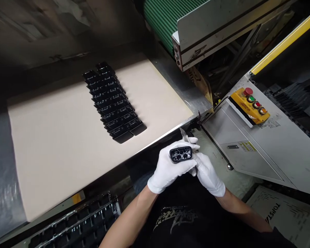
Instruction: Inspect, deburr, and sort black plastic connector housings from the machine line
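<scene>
My left hand (170,168), in a white glove, grips a black moulded plastic part (181,154) with several round holes in its face. My right hand (206,170), also white-gloved, sits close against it from the right. A small knife with a narrow metal blade (184,135) sticks up past the part's far side, and its handle is hidden behind the gloved fingers. It appears to be held in my right hand. The part's underside is hidden by my fingers.
A cream board (54,155) with a metal edge lies ahead, carrying an overlapping row of black plastic parts (113,101). A green belt conveyor (167,17) runs at the top. A yellow control box (249,105) with buttons is on the right. A tray of black parts (77,220) is at lower left.
</scene>
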Action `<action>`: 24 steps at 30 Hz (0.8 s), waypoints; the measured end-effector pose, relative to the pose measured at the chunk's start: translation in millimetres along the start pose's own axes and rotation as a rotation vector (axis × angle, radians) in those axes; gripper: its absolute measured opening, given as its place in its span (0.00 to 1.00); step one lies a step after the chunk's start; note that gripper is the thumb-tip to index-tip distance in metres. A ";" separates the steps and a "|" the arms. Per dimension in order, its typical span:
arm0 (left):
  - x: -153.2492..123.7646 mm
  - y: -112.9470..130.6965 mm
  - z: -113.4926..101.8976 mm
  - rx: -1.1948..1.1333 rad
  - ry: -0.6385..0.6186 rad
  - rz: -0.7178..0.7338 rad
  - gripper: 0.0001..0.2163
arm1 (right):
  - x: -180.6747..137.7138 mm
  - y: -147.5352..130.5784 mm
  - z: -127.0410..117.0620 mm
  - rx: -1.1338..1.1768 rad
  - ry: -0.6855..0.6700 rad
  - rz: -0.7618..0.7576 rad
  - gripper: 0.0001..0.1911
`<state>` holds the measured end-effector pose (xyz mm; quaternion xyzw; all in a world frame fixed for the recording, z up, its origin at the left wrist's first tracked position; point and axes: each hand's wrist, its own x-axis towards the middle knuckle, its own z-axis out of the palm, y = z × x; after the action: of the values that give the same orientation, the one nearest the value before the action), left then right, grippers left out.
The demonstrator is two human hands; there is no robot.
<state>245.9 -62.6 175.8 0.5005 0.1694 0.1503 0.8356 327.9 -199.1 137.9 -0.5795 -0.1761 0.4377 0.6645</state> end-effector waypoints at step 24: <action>-13.1 -3.0 -29.6 0.400 -0.185 -0.098 0.22 | 12.0 -58.5 17.7 -0.688 -0.074 0.015 0.13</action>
<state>221.6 -46.3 161.8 0.6592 0.1425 0.0263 0.7379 343.5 -175.5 193.4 -0.7546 -0.3333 0.3782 0.4200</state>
